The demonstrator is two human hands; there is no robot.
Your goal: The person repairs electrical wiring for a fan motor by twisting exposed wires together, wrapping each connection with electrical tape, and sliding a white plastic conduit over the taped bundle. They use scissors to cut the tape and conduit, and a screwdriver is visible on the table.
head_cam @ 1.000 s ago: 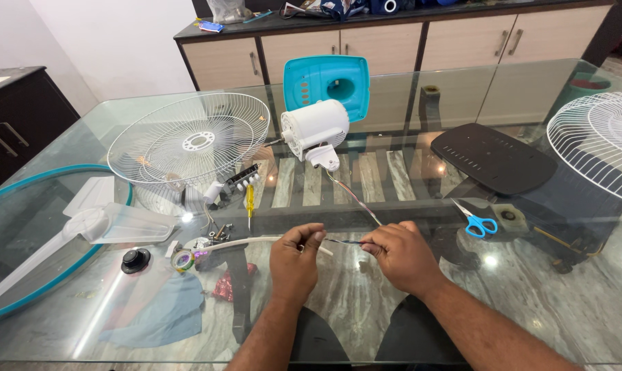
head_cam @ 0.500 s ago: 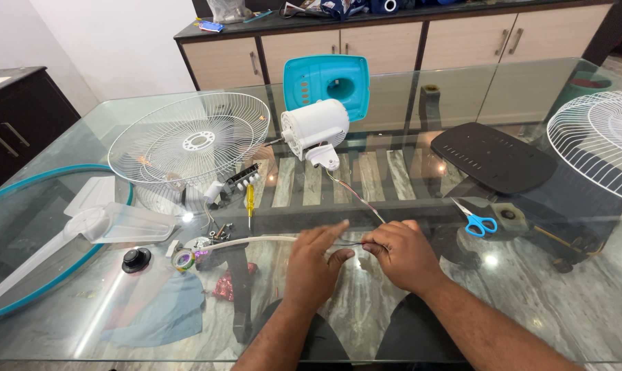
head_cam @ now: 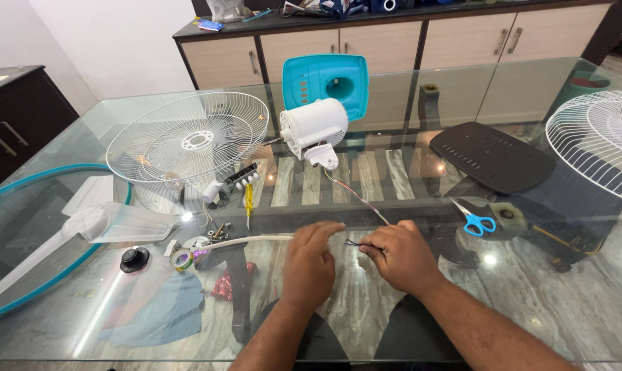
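Item: thin, limp dark wires (head_cam: 357, 243) over the glass table (head_cam: 530, 302), pinched in our right hand (head_cam: 401, 255), our left hand (head_cam: 311, 264) closed on them, we judge them light and best gripped by the insulation.

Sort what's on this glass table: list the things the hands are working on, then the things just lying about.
In hand:
left hand on white cable
right hand pinching thin wires
white motor, joined to those wires

Lying about:
blue scissors
yellow screwdriver
fan grille
fan blade
tape roll
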